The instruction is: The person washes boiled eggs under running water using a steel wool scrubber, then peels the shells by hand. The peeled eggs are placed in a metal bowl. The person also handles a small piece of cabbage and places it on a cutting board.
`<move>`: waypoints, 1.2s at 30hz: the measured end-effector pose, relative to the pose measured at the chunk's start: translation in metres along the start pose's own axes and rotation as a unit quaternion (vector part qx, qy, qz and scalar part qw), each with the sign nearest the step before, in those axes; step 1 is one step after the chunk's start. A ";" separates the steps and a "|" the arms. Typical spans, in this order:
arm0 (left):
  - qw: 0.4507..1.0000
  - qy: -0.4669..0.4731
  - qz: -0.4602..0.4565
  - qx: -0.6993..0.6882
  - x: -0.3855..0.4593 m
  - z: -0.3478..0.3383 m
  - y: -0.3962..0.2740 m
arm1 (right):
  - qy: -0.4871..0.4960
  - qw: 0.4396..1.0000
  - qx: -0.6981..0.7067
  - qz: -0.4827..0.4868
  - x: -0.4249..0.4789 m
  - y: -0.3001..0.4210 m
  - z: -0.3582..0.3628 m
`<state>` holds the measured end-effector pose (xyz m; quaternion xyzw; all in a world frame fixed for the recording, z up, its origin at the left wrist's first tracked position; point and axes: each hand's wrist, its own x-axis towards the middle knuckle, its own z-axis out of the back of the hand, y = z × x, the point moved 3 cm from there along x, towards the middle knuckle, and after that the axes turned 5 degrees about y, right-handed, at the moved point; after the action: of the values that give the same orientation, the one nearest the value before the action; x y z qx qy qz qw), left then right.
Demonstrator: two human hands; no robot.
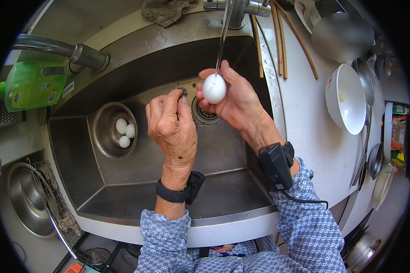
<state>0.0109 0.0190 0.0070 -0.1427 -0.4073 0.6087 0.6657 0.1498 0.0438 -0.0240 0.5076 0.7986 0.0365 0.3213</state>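
Note:
A white egg (214, 89) rests in the palm and curled fingers of my right hand (241, 97). Running water (222, 39) from the tap (238, 13) falls onto its shell. My left hand (172, 119) is over the sink (157, 163), thumb and forefinger pinching a small dark scrap (183, 91) whose material I cannot make out. Dark specks cling to that hand and wrist. To its left, a steel bowl (100, 136) stands on the sink floor with three white eggs (122, 126) in it. Partly behind my right hand is the drain (205, 116).
A second tap (89, 61) and a green detergent bottle (34, 87) stand left of the sink. Bamboo chopsticks (280, 44) and a white bowl (346, 99) lie on the right counter (304, 112). A grey rag (165, 12) is at the back; a wire rack (54, 198) is lower left.

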 end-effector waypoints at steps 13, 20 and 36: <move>1.000 0.002 0.008 -0.030 0.000 0.001 0.000 | -0.037 0.999 -0.011 0.036 0.003 0.004 0.005; 0.999 0.005 0.019 -0.038 -0.001 0.000 -0.002 | -0.015 0.998 0.015 0.054 0.004 0.000 0.010; 0.999 0.001 0.027 -0.043 0.000 0.002 -0.001 | -0.056 0.997 -0.003 0.049 0.001 0.005 0.003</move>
<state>0.0103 0.0186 0.0087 -0.1824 -0.4286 0.6085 0.6425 0.1551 0.0461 -0.0246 0.5464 0.7533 0.0259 0.3650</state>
